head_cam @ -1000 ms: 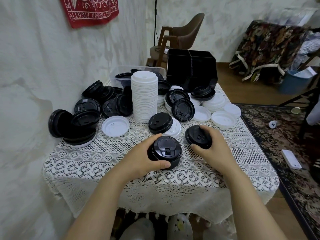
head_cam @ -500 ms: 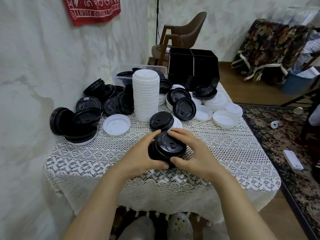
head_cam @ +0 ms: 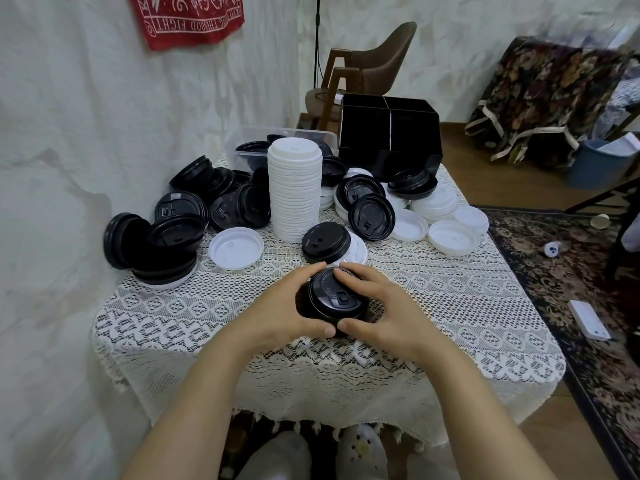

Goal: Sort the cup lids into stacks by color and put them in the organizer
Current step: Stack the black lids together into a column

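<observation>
Clasping black stack [head_cam: 331, 301] — bare lace [head_cam: 457, 306] around.

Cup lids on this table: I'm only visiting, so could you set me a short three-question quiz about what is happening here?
1. True or false: the tall stack of white lids stands upright on the table.
2. What do the left hand and the right hand hold between them?
A. one white lid
B. a stack of black lids
C. the organizer
3. Fill in: the single lid lying flat to the left of the tall stack is ___ in colour.

Key: 1 true; 2 B; 3 white.
</observation>
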